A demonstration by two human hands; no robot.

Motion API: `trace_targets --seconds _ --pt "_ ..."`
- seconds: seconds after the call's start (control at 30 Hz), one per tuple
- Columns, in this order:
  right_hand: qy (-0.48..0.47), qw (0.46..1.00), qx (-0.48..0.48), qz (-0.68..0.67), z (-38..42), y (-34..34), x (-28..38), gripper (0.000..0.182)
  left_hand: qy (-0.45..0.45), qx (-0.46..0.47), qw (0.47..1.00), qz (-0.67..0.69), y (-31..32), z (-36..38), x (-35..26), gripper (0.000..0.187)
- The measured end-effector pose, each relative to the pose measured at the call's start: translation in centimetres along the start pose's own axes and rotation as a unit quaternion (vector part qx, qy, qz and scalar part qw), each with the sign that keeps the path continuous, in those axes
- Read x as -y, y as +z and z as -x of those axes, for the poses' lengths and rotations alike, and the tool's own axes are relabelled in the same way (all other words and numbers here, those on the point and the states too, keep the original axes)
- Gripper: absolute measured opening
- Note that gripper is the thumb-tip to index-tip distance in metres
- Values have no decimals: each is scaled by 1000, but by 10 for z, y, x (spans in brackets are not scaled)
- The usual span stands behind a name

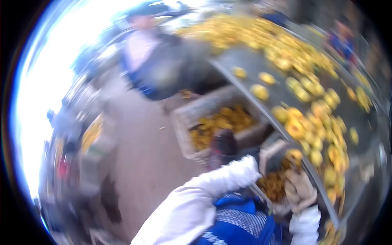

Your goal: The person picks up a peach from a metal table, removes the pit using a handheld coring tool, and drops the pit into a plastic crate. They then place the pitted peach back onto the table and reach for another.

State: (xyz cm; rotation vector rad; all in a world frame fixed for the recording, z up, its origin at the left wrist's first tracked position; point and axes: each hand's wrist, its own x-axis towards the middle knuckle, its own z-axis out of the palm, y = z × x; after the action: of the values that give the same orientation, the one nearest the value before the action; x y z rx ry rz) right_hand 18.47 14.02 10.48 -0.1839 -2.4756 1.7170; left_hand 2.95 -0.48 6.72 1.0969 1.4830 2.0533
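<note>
Motion blurs the whole view. My right hand (301, 192), in a beige work glove, is at the table's near edge, over a basket of brownish-yellow pieces (272, 186). A yellow-orange fruit piece (294, 156) shows at its fingertips, and the fingers look closed on it. My left arm, in a white sleeve (232, 173), reaches across my blue patterned apron (241, 220) toward the same basket. Past its cuff, blur and dark shapes keep me from making out the left hand's fingers. Yellow fruit pieces (296, 128) lie on the table beside the right hand.
The dark table (249, 61) with a metal edge runs along the right, heaped with yellow fruit at its far end. A pale crate (183, 136) of yellow pieces stands on the floor (139, 151). A person (163, 61) is at the table's far left; another (343, 41) is opposite.
</note>
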Motion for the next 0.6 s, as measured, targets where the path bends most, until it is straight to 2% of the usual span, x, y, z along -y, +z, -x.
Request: trace_targets --seconds 0.03,0.07,0.1,0.13,0.17,0.2,0.23,0.27,0.33,0.4,0.43,0.47,0.5,0.53,0.57,0.6 --pt "-303 890 -74 332 -2 -1 -11 26 -64 -17 987 146 -4 0 24 47" --pt "-46 981 -18 189 -15 8 29 30 -181 -42 939 288 -2 -10 31 45" --pt "230 971 45 51 -26 23 64 36 -281 -53 857 428 -9 -19 34 43" --pt "216 971 73 65 -30 30 60 38 -259 -88 866 418 -16 -16 48 43" --pt "207 971 94 78 -26 24 37 41 -44 -51 988 138 -21 -10 66 35" --pt "-238 935 46 257 -60 -4 -112 36 156 0 974 -167 -31 -14 78 28" --pt "-248 934 59 250 -69 1 -108 36 75 8 991 -110 -32 -7 64 27" --pt "-162 962 101 197 -70 9 -87 32 76 -4 990 -115 -39 -4 72 27" --pt "24 979 179 91 -67 21 -42 25 1 -6 995 97 -55 0 121 27" --pt "216 946 240 -19 -64 26 -18 22 -74 0 948 308 -65 4 154 28" --pt "213 947 239 -20 -65 23 -20 22 -72 2 950 305 -60 2 133 28" --pt "230 936 261 -62 -69 17 -27 20 -49 30 990 130 -50 -2 91 27" --pt "247 921 284 -102 -70 12 -33 19 -24 54 997 -49 -45 -4 68 27" --pt "264 888 308 -216 -65 4 -27 25 -77 -12 945 316 -50 -4 168 26" --pt "264 887 313 -212 -52 2 -25 25 -39 10 916 399 -49 -4 201 27" --pt "276 866 248 -334 -36 2 -22 26 -30 -11 991 134 -30 3 109 27"
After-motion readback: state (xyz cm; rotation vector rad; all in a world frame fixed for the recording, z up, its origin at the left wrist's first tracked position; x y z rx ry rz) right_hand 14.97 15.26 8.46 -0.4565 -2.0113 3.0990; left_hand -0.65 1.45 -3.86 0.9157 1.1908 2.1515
